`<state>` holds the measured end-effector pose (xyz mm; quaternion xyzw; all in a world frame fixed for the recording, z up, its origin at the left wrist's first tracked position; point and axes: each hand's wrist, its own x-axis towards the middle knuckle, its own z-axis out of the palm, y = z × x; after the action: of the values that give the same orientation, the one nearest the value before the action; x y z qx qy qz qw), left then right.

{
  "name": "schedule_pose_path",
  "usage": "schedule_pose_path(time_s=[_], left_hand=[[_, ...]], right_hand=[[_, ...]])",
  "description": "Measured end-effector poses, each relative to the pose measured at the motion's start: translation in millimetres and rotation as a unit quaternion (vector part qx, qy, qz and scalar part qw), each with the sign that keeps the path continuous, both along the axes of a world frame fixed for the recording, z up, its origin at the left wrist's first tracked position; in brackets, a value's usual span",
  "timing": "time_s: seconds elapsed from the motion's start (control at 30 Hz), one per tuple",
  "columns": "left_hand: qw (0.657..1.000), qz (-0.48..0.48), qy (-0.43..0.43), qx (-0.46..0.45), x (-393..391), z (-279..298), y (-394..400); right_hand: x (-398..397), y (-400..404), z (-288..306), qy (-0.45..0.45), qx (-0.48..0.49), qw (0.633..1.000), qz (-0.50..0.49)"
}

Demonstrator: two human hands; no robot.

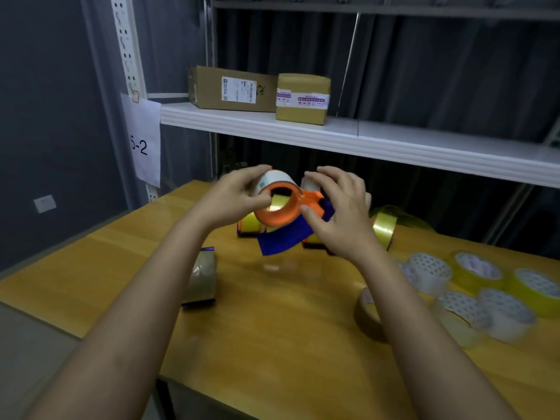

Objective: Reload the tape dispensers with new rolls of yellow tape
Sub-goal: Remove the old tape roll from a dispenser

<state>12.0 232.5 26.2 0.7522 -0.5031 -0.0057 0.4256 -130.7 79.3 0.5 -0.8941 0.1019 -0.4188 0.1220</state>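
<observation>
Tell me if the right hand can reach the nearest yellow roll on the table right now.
Probably not yet: the right hand grips the orange dispenser in the air. The yellow roll lies unobstructed, though.

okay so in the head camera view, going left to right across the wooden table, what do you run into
Brown tape roll in a dark dispenser → left hand → orange dispenser held up by both hands → right hand → shiny yellow tape roll → cluster of clear and yellow tape rolls at the right edge.
</observation>
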Motion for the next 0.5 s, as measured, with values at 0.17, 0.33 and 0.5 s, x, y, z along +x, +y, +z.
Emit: schedule_pose_path(time_s=[0.17,0.33,0.5], left_hand=[[0.995,-0.098,0.003,0.002,-23.0,-21.3,-32.2],[0.989,-0.15,-0.016,0.007,-38.7,-46.5,-62.6],[0.989,-0.144,-0.027,-0.035,-42.5,-77.4,-83.4]], right_hand=[[-34.6,-25.9,-7.3,0.12,0.17,0.977,0.052],[-61.5,-43.5,-20.4,0.172,0.272,0.944,0.069],[-75.9,-58.4,-32.1,0.178,0.312,0.931,0.063]])
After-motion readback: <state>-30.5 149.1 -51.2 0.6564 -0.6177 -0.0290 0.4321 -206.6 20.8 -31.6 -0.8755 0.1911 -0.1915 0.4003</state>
